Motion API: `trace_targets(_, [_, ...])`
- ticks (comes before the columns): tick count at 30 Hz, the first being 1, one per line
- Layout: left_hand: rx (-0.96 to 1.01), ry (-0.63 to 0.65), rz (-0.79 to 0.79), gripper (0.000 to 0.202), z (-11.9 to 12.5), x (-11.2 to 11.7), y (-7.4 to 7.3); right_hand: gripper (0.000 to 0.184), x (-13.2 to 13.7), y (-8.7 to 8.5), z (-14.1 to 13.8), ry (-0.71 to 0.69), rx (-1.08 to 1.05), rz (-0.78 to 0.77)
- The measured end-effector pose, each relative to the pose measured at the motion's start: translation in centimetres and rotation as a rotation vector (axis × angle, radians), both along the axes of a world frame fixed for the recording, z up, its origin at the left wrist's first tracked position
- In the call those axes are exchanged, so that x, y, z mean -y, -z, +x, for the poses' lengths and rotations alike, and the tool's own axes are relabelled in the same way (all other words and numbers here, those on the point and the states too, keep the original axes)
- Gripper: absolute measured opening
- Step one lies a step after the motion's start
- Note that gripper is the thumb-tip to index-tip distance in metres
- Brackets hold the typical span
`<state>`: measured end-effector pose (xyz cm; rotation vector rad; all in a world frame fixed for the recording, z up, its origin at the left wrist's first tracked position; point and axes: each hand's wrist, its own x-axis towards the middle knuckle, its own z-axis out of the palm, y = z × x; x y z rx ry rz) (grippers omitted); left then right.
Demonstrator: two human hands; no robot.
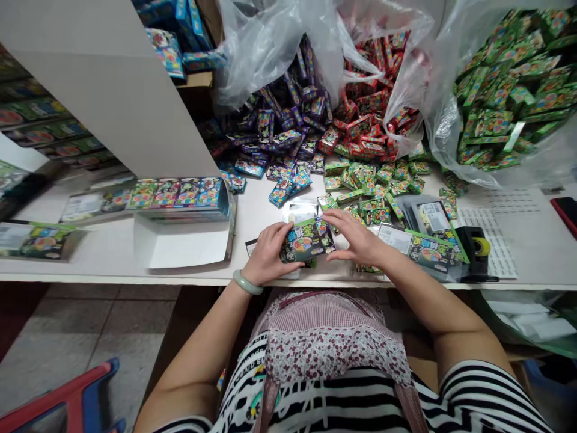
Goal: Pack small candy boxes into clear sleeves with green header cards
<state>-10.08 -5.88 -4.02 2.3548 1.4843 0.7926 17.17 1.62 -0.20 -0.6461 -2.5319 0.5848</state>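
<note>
Just above the table's front edge, my left hand (269,252) grips the left side of a dark flat printed packet (303,242) with a green edge and a coloured oval. My right hand (356,239) holds the same packet at its right end, fingertips on top and thumb below. A small purple-and-black box (323,233) shows at that end; whether it lies inside or against the packet I cannot tell. Small green boxes (375,211) lie loose just beyond my right hand. Beside my right forearm are more flat printed packets (430,249).
An open white display box (180,246) with printed packets along its back stands left. Behind are heaps of purple boxes (288,120), red boxes (369,120) and bagged green boxes (496,120). A black tape dispenser (475,255) and sticker sheet (491,234) lie right.
</note>
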Motion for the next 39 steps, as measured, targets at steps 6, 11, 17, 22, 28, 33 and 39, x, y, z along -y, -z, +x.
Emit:
trace_targets(6, [0.027, -0.066, -0.004, 0.096, -0.6, 0.0, 0.8, 0.048, 1.0, 0.7, -1.4, 0.123, 0.008, -0.139])
trace_targets(11, [0.068, -0.061, -0.025, 0.094, -1.0, 0.2, 1.3, 0.041, -0.4, -0.1, -3.8, -0.034, 0.134, -0.185])
trace_targets(17, [0.12, -0.133, -0.037, 0.093, -2.2, 0.8, 0.7, 0.032, -5.0, -0.7, -6.4, 0.278, -0.169, -0.192])
trace_targets(22, [0.162, -0.094, -0.022, 0.096, -2.4, 1.0, -0.1, 0.044, -10.6, 1.4, -12.4, 0.401, 0.206, -0.036])
trace_targets(28, [0.169, -0.122, -0.019, 0.096, -2.6, 1.4, 0.0, 0.037, -13.6, 4.7, -17.1, 0.512, 0.186, -0.161])
trace_targets(33, [0.169, -0.134, 0.01, 0.097, -4.0, 1.6, 0.1, 0.032, -13.0, 4.4, -12.9, 0.522, -0.308, -0.624])
trace_targets(39, [0.153, -0.168, 0.056, 0.093, -4.2, 1.0, 0.2, 0.041, -7.7, 3.7, -2.1, 0.723, -0.464, -0.762])
